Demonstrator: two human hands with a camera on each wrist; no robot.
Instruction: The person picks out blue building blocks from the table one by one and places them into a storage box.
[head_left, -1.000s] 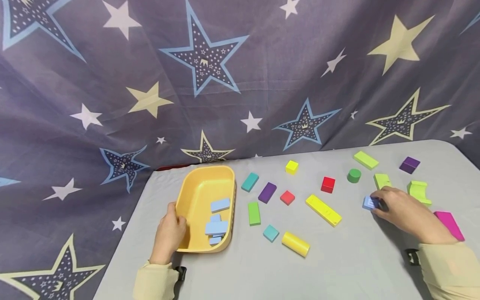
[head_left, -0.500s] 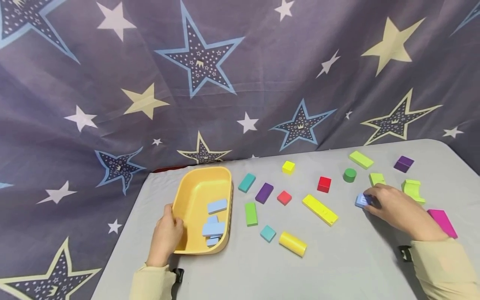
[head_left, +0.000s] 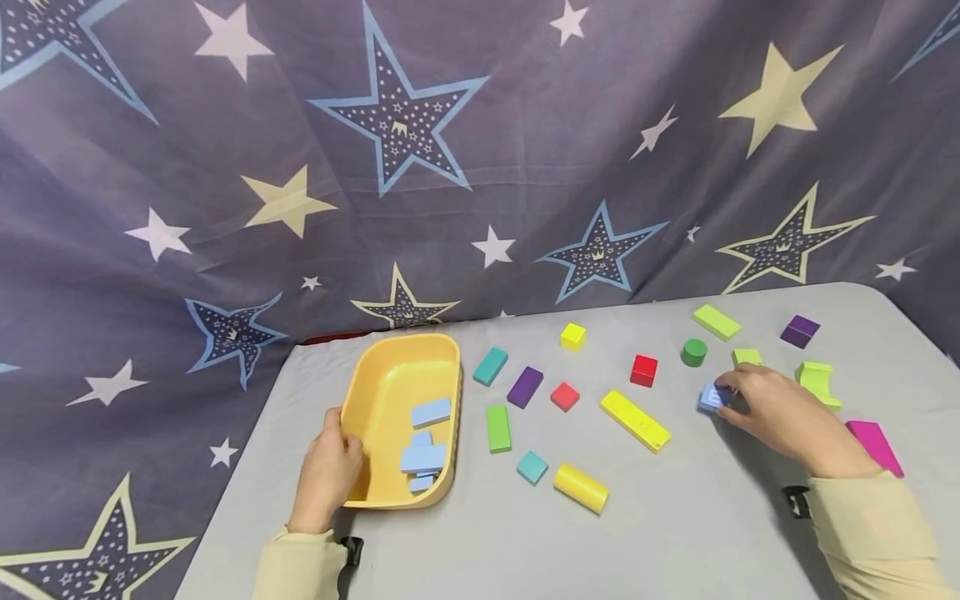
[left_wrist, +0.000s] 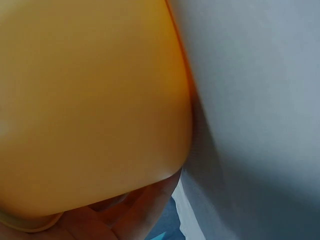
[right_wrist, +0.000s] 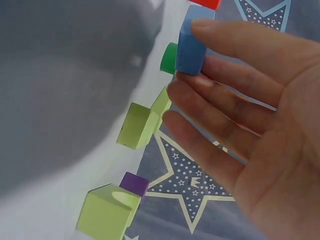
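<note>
My right hand (head_left: 776, 412) pinches a light blue block (head_left: 711, 397) between thumb and fingers over the right side of the table. In the right wrist view the thumb lies on one face of the blue block (right_wrist: 192, 45), with fingertips at its other side. Whether the block touches the cloth I cannot tell. On the left, my left hand (head_left: 327, 471) grips the side rim of a yellow plastic basin (head_left: 390, 392), thumb inside. Several light blue blocks (head_left: 423, 457) lie in that basin. The left wrist view is mostly filled by the basin's wall (left_wrist: 95, 110), with fingers under its edge.
Scattered over the grey-clothed table (head_left: 660, 533) are a long yellow block (head_left: 635, 421), a yellow cylinder (head_left: 581, 488), a red cube (head_left: 643, 370), a green cylinder (head_left: 693, 352) and a magenta block (head_left: 875, 447). Lime pieces (head_left: 817, 383) sit behind my right hand. A star-patterned curtain (head_left: 450, 167) hangs behind.
My right hand has moved a little left with the blue block, toward the long yellow block. The head view has shifted slightly. My left hand stays on the basin.
</note>
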